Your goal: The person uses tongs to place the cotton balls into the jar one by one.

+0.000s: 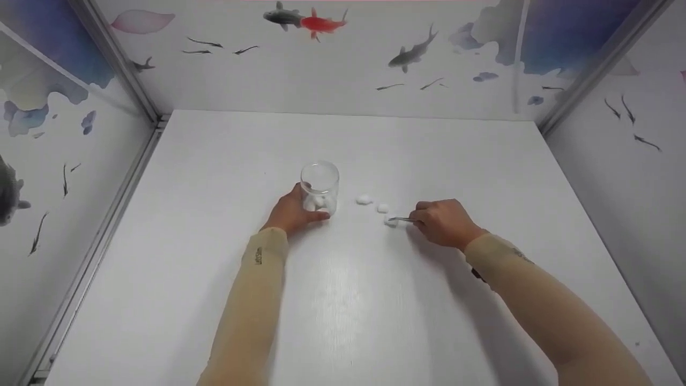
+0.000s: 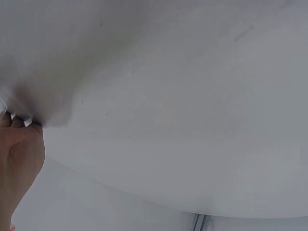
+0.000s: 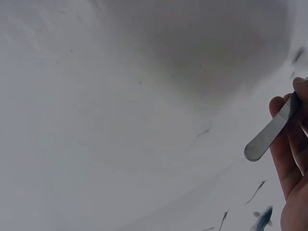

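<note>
A clear jar [image 1: 320, 185] stands upright on a white worktop [image 1: 332, 321], a little left of centre in the head view, its round mouth open at the top. Through its see-through wall, several soft-looking white pieces [image 1: 317, 202] show, gathered low near the bottom; the upper part is clear. They overlap, so their exact number cannot be told.

The person's left hand [image 1: 292, 210] grips the jar low down, thumb across the near side and fingers round the left side.

Just right of the jar, and apart from it, two small white lumps [image 1: 364, 199] lie on the worktop in a slanting line. A third lump [image 1: 390, 223], nearest the person, is at the tip of metal tweezers [image 1: 404, 219]; whether the tips squeeze it or only touch it cannot be told. The right hand [image 1: 446, 222] pinches the tweezers between thumb and fingers; the right wrist view shows their flat, rounded silver end sticking out past the hand.

Both forearms wear tan sleeves [image 1: 252, 300]. Beyond the worktop, a white back wall [image 1: 332, 80] carries painted fish, one of them red [image 1: 321, 23].
</note>
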A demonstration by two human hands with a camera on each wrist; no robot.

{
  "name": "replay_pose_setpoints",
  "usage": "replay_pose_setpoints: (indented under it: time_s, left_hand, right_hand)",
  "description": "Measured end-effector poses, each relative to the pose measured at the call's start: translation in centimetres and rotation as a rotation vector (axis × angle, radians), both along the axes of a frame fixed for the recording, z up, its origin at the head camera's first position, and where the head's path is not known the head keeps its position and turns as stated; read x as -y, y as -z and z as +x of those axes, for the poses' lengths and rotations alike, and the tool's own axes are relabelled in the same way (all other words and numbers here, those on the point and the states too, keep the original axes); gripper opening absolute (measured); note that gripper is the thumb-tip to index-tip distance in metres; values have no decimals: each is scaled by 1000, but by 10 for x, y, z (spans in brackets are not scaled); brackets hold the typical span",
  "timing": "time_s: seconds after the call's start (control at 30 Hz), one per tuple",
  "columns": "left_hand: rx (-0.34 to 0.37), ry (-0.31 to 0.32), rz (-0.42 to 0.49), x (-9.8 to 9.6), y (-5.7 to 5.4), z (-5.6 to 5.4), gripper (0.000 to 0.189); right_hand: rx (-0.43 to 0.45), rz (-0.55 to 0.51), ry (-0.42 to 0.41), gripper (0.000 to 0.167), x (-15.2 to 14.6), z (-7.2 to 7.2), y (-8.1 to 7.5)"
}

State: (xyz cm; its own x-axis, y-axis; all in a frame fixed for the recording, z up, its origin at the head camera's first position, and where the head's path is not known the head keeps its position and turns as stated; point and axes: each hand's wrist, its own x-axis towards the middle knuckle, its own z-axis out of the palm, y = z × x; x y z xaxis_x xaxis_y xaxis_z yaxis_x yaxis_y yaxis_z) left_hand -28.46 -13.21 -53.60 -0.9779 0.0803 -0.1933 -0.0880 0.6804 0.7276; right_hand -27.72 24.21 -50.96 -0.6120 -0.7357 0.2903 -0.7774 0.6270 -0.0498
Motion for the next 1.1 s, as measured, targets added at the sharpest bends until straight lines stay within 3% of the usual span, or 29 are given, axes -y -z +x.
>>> replay_pose_setpoints:
  time_s: [0.17,0.47,0.87,1.1]
  left_hand:
    - [17,-12,-6,1,-3,1,115]
    - [12,-11,-8,1,-2,1,116]
    - [18,-22,7,-2,-3,0,114]
    - [20,-32,9,-2,2,-3,113]
  right_hand:
    - [-33,-27,2,12,0,-5,-11]
    - [-62,3,5,8,19,-19,-44]
    - [-115,-100,-32,10,92,-39,-88]
    - [-100,-29,-57,12,129,-46,-99]
